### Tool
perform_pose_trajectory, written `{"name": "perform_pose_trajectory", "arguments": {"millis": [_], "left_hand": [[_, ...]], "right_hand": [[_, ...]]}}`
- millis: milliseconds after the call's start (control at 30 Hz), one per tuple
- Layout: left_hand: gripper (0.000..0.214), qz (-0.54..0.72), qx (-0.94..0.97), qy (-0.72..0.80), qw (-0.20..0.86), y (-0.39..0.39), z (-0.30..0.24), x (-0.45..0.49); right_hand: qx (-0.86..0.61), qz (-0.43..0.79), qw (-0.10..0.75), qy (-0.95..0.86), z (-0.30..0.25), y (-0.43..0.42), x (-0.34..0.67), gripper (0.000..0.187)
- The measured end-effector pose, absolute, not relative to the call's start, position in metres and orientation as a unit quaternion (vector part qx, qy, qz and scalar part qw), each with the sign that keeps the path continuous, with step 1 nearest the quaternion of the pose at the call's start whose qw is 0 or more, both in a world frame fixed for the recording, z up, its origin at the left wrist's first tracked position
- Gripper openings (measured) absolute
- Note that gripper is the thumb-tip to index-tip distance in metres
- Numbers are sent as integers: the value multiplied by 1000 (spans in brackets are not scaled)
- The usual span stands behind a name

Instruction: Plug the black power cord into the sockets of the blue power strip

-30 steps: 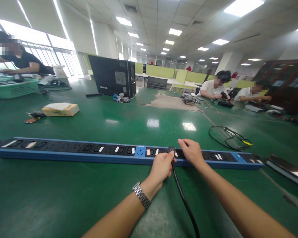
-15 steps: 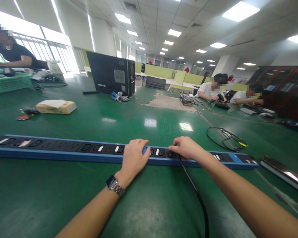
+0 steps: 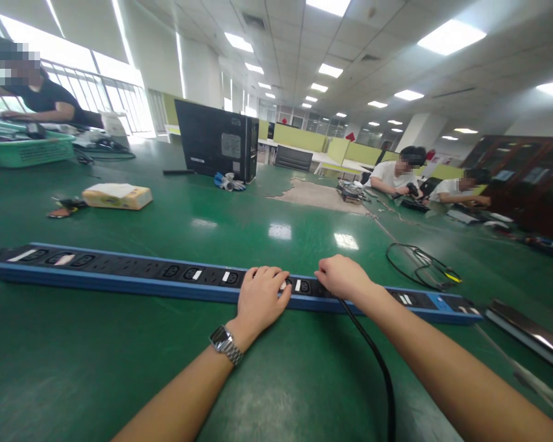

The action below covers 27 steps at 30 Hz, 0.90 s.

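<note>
A long blue and black power strip [image 3: 142, 270] lies across the green table in front of me, with several sockets and white labels along its top. Around its middle, my left hand [image 3: 263, 298] grips the strip, fingers over the top and thumb toward the near side. A watch is on that wrist. My right hand [image 3: 343, 277] is closed on the plug end of a black power cord [image 3: 378, 362], at a socket right of the left hand. The fingers hide the plug, so how deep it sits cannot be seen. The cord curves down toward me.
Behind the strip are a tissue pack [image 3: 117, 196], a black computer case [image 3: 216, 138], gloves [image 3: 230, 182] and a coiled black cable [image 3: 419, 265]. A dark, shiny bar [image 3: 529, 334] lies at right. A green basket [image 3: 27, 151] stands at left. Other people sit around the table.
My left hand has settled lower over the strip, its fingers now draped across the top. The right hand stays at the same socket, turned more knuckles-up. The view has shifted slightly.
</note>
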<state>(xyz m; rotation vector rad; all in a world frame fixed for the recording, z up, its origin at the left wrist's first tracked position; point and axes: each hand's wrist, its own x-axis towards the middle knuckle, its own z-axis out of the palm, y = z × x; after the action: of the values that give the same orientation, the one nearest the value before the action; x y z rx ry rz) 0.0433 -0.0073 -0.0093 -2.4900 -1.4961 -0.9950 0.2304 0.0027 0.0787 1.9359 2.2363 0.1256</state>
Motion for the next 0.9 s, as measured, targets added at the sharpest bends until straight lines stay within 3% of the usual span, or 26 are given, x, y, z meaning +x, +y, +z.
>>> {"name": "perform_pose_trajectory", "arguments": {"millis": [900], "left_hand": [[26, -326, -810, -484, 51, -5, -8, 44]], "right_hand": [[682, 43, 10, 730, 64, -13, 231, 30]]}}
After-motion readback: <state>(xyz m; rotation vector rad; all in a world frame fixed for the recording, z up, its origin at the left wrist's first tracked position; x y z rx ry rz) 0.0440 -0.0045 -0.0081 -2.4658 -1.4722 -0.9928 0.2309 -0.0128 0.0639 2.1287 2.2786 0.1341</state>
